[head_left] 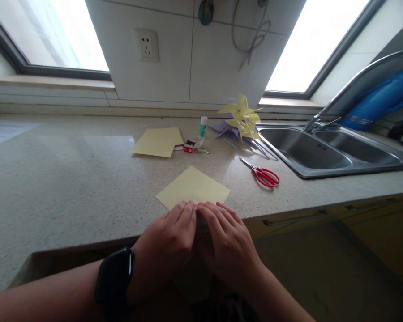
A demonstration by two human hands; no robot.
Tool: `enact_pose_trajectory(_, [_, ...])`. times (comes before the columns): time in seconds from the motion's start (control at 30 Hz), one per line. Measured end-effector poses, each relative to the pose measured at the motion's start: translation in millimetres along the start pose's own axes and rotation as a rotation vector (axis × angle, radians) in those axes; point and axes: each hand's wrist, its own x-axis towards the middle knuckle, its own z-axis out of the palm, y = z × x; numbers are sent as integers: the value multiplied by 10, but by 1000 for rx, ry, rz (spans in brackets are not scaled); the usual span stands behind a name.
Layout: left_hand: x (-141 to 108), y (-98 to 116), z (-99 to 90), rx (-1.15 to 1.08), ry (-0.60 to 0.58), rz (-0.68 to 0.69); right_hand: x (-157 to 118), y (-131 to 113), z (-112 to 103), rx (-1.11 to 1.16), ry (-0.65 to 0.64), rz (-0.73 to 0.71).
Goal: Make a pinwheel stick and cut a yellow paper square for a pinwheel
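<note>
A pale yellow sheet of paper (pixel 192 188) lies on the counter near its front edge, turned with one corner pointing away from me. Both hands are on its near part and cover it, so I cannot see whether that part is folded. My left hand (pixel 173 232) has its fingers pressed together on the paper, a black watch on that wrist. Right beside it, my right hand (pixel 228 237) is closed the same way, its bent fingers on the paper. The fingertips of the two hands almost meet in the middle.
Red-handled scissors (pixel 266 176) lie to the right. Behind the paper are more yellow sheets (pixel 157 142), a small red box (pixel 189 146) and a glue stick (pixel 203 127). Yellow and purple pinwheels (pixel 242 116) lie by the steel sink (pixel 302 172). The counter edge (pixel 121 241) runs in front.
</note>
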Motion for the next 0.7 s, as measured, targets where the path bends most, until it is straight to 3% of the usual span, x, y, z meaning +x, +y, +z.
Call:
enact_pose_trajectory(0.33, [25,-1,-68,-83,-41,-85,-11,-15,71,-39,44,12])
enact_pose_trajectory(0.7, [20,-16,-21,-7,9,-12,4,-33,45,-35,114,13])
